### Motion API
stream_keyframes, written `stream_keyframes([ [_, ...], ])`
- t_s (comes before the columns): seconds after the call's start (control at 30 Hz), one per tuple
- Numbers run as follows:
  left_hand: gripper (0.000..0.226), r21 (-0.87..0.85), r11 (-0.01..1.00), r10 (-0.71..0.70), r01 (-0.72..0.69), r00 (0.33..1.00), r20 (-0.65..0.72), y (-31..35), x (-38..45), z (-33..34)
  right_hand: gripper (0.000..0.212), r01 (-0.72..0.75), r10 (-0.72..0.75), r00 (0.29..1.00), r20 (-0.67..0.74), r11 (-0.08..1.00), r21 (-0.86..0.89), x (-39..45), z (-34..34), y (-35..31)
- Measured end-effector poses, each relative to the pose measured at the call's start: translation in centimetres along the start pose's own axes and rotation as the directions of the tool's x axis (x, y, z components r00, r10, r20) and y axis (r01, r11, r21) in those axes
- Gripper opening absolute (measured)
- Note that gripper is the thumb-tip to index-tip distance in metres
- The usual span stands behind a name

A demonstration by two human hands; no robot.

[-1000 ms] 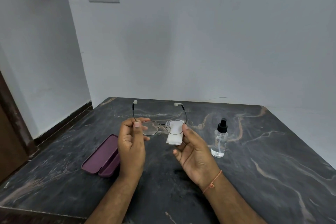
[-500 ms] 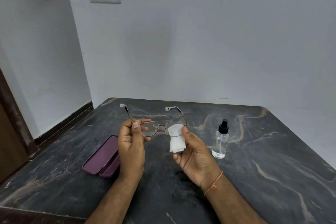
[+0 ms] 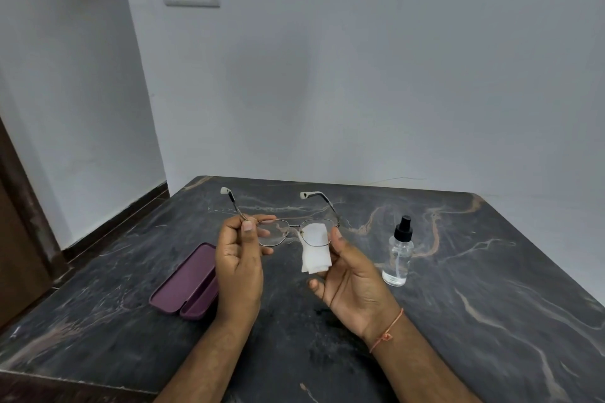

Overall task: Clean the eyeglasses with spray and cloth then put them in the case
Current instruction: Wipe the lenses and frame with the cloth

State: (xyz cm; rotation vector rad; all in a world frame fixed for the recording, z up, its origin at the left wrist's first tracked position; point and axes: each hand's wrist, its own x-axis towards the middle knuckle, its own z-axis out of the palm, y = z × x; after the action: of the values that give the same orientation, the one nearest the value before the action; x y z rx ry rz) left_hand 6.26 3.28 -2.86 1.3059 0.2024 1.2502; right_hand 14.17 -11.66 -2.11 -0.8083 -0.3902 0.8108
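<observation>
Thin metal-framed eyeglasses (image 3: pixel 296 226) with arms unfolded, left corner pinched by left hand (image 3: pixel 239 267), white cloth (image 3: pixel 315 247) pressed behind right lens by right hand (image 3: pixel 355 281), thumb on front.

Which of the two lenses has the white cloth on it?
The lens by the right hand, nearer the spray bottle; the white cloth covers it. The other lens is bare.

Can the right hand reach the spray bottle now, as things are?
Probably not at once: the right hand holds the white cloth against the eyeglasses. The spray bottle stands upright just to its right, with nothing between them, so it could once the cloth is released.
</observation>
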Motion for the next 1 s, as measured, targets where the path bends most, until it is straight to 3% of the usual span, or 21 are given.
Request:
stream_keyframes([
  [0.07,0.013,0.009,1.0,0.007,-0.007,1.0,0.004,0.03,-0.02,0.03,0.028,0.029,-0.028,0.999,-0.03,0.999,0.016,0.03,-0.03,-0.08],
  [0.13,0.013,0.022,1.0,0.018,-0.019,1.0,0.011,-0.03,-0.02,0.03,0.029,0.026,-0.026,1.0,-0.017,0.999,0.034,0.01,0.0,-0.09],
  [0.27,0.014,0.049,0.998,0.043,-0.043,0.999,-0.008,-0.23,0.11,-0.16,0.052,-0.03,0.03,0.999,0.028,0.999,0.01,-0.03,0.05,0.06],
  [0.53,0.015,0.109,0.99,0.093,-0.091,0.995,-0.016,-0.46,0.16,-0.33,0.021,0.038,-0.041,0.989,-0.139,0.999,-0.027,0.53,-0.15,0.07],
  [0.63,0.014,0.11,0.99,0.091,-0.09,0.996,0.001,-0.45,0.11,-0.27,0.024,0.036,-0.036,0.995,-0.091,0.999,0.0,0.46,-0.19,0.01],
  [0.77,0.014,0.103,0.992,0.08,-0.079,0.997,-0.008,-0.51,0.18,-0.3,0.047,-0.019,0.019,0.999,-0.035,1.0,0.003,0.35,-0.24,0.11],
  [0.9,0.015,0.106,0.991,0.085,-0.083,0.996,-0.02,-0.56,0.26,-0.39,0.025,0.003,-0.009,0.992,-0.123,0.999,-0.052,0.38,-0.2,0.13],
  [1.0,0.014,0.111,0.99,0.089,-0.087,0.996,-0.009,-0.58,0.18,-0.27,0.03,0.058,-0.067,0.985,-0.157,0.997,-0.057,0.58,-0.22,0.07],
])
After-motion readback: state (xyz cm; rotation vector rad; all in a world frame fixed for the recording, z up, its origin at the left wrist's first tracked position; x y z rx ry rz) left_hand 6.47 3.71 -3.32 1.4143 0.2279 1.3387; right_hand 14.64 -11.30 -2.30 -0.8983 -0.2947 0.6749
